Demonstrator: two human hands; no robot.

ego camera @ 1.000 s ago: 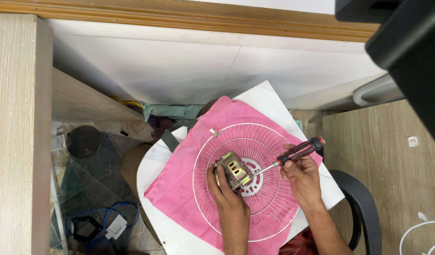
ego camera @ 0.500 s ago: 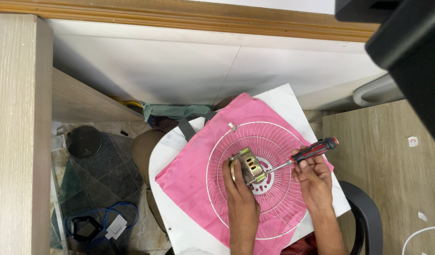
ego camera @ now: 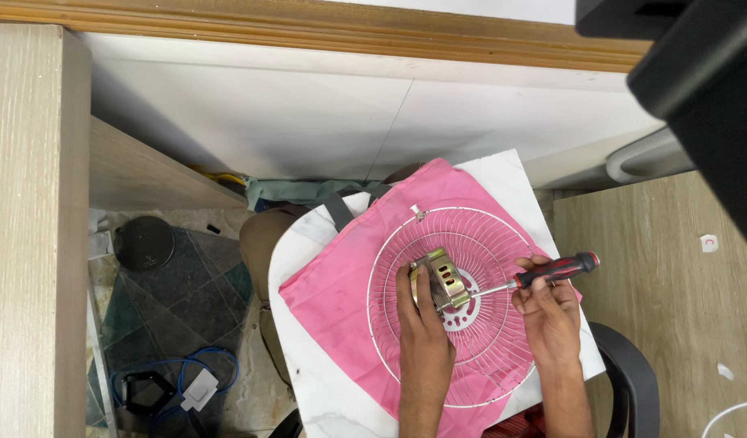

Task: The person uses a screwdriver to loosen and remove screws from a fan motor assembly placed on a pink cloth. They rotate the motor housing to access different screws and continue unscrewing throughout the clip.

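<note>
A: Where are the hands?

B: Both are over a round white wire fan guard (ego camera: 463,304), which lies flat on a pink cloth (ego camera: 341,284); the cloth covers much of a white marble-patterned board (ego camera: 309,243).

A: What does the left hand do?

B: The left hand (ego camera: 422,324) grips a brass-coloured metal bracket (ego camera: 442,280) at the middle of the guard; the fingers are wrapped round its near side, clamped on it; the bracket stands tilted above the white hub.

A: And the right?

B: The right hand (ego camera: 548,312) is closed round a screwdriver (ego camera: 544,274) with a red and black handle; the shaft points left, and its tip meets the bracket just beside the left fingertips; whether the tip sits in a screw I cannot tell.

A: What lies about them?

B: Left of the board, lower down, is a patterned floor with a round black disc (ego camera: 144,242), a coil of blue cable (ego camera: 175,377) and a small white block (ego camera: 198,391); a green cloth (ego camera: 296,193) lies behind the board, near the white wall; a black chair edge (ego camera: 629,381) shows at the right, by the right forearm; wooden panels stand at both sides.
</note>
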